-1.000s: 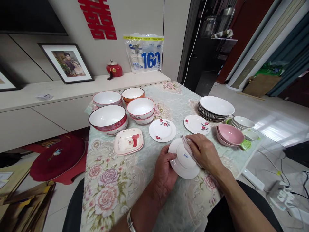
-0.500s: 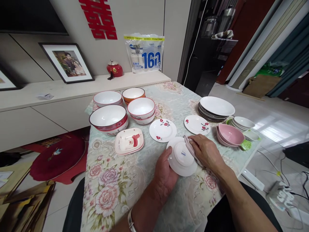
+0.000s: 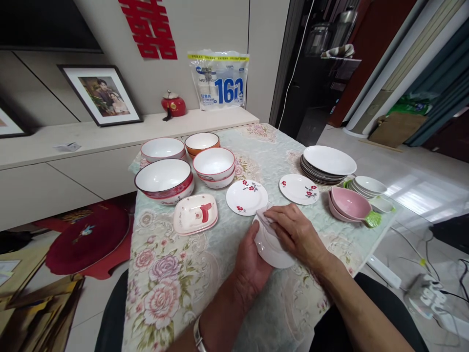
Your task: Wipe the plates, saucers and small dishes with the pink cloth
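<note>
My left hand [image 3: 252,256] grips a small white plate [image 3: 273,252] by its left edge, thumb on the rim and fingers underneath. The plate's underside faces up, tilted above the tablecloth. My right hand [image 3: 296,232] presses a pale cloth [image 3: 263,214] against the plate's far rim, covering much of its upper right part. Just beyond lies a white plate with red flowers [image 3: 247,197], and a second flowered plate [image 3: 299,189] lies to its right.
At the left stand stacked bowls [image 3: 163,177] and a rectangular snowman dish [image 3: 195,214]. Toward the right edge are a stack of large plates [image 3: 330,160], pink bowls [image 3: 350,203] and small white bowls [image 3: 371,185]. A flowered tablecloth [image 3: 164,288] covers the table.
My right hand has moved the cloth leftward, from the plate's right side to its far rim near my left thumb. My left hand keeps its hold on the plate.
</note>
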### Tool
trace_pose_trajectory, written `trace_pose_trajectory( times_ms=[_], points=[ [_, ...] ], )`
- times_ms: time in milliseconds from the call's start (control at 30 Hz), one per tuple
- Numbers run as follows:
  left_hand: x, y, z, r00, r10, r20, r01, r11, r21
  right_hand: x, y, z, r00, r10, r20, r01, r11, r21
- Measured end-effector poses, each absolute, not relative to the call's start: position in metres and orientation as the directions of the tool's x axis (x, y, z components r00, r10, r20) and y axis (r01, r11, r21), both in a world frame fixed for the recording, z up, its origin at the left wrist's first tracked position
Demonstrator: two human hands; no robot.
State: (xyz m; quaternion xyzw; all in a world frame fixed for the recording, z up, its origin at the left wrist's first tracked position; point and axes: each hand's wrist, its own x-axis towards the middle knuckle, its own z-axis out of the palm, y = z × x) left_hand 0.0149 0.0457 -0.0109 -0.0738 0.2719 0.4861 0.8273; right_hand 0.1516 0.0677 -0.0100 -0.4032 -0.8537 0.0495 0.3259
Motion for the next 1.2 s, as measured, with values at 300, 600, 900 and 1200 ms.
trace_pose_trajectory(
  times_ms=[300, 600, 900, 1200],
  points=[
    [0.015, 0.045, -0.009, 0.292, 0.816, -0.499, -0.873, 0.44, 0.209, 0.17, 0.074, -0.022, -0.184, 0.865, 0.467, 0.876, 0.359, -0.321],
    [0.009, 0.046, -0.014, 0.355, 0.815, -0.459, -0.894, 0.439, 0.089, 0.144, 0.057, -0.002, -0.468, 0.751, 0.465, 0.564, 0.659, -0.498],
    [0.015, 0.046, -0.016, 0.292, 0.831, -0.474, -0.86, 0.445, 0.25, 0.166, 0.071, -0.017, -0.212, 0.865, 0.454, 0.844, 0.397, -0.362],
    [0.008, 0.042, -0.012, 0.239, 0.881, -0.408, -0.822, 0.407, 0.398, 0.148, 0.065, -0.012, -0.381, 0.728, 0.57, 0.674, 0.641, -0.368]
  ],
)
